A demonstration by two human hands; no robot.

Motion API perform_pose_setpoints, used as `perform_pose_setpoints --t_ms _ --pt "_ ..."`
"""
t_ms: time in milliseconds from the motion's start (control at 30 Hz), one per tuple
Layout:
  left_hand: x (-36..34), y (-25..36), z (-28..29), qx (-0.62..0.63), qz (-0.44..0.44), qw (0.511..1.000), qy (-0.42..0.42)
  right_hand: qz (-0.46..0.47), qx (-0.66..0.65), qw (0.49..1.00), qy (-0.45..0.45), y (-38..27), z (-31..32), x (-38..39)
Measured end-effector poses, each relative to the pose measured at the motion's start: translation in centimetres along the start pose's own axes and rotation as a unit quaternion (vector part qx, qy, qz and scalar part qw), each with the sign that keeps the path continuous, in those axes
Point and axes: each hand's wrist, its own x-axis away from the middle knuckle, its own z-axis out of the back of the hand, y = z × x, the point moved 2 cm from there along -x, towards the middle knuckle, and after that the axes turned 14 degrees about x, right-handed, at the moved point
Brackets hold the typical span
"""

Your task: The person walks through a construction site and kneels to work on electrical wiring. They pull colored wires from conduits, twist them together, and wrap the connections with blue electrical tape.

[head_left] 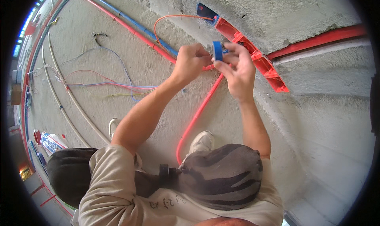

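A roll of blue electrical tape is held on edge by the fingers and thumb of my right hand. Close on its left, my left hand is closed in a pinch; whatever lies between its fingertips is too small to make out. Both hands are just in front of a slanting row of red wall boxes, with a dark blue box at its upper end. From the blue box an orange wire loops left and down toward the conduits.
A red conduit and a blue conduit run along the floor toward my hands. Another red pipe bends down beside my shoe. Loose wires and pale conduits lie left. The concrete wall rises right.
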Motion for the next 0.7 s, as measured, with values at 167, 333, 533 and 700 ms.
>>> perform_pose_setpoints --t_ms 167,333,533,700 --pt "-1.2 0.0 0.3 0.125 0.134 0.983 -0.011 -0.102 -0.026 0.994 -0.013 4.3 0.3 3.4" --pt "-0.7 0.4 -1.2 -0.14 -0.043 0.989 0.004 0.122 0.312 0.938 0.091 2.1 1.1 -1.0" --pt "1.6 -0.2 -1.4 -0.109 -0.126 0.986 0.02 -0.054 0.296 0.944 -0.135 -1.0 -0.1 -7.0" --pt "1.1 -0.4 0.3 -0.016 -0.044 0.999 0.004 -0.036 0.021 0.998 -0.041 -0.6 -0.4 -3.6"
